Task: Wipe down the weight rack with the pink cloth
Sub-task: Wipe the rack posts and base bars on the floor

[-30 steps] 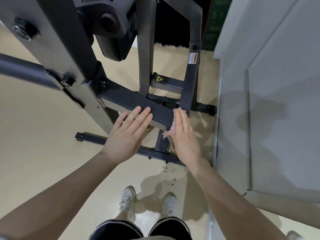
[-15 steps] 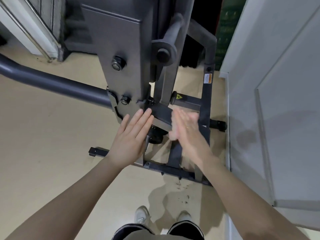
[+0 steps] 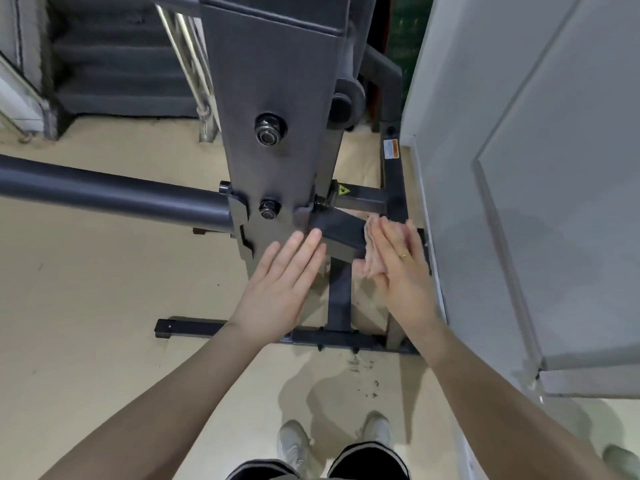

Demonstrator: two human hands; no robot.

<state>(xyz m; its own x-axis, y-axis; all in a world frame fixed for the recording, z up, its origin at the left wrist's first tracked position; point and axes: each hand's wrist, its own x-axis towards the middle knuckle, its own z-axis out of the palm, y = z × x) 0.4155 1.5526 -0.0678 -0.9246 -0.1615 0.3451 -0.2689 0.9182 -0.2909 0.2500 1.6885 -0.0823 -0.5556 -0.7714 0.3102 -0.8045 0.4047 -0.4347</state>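
The dark grey weight rack (image 3: 277,98) fills the middle of the view, with a tall upright plate, two bolts and a square beam (image 3: 341,233) jutting toward me. My right hand (image 3: 398,265) lies flat with the pink cloth (image 3: 372,251) under its fingers, pressed against the right end of that beam. A ring shows on one finger. My left hand (image 3: 284,282) is flat and empty, its fingertips touching the beam's left end beside the upright plate.
A round dark bar (image 3: 114,195) sticks out to the left from the rack. The rack's floor frame (image 3: 343,336) lies on the beige floor. A grey wall panel (image 3: 519,168) stands close on the right. Stairs and a metal railing (image 3: 194,64) are behind.
The view has tilted up, showing more of the upright plate. My right hand with the cloth has slid a little to the right along the beam. My left hand stays on the beam.
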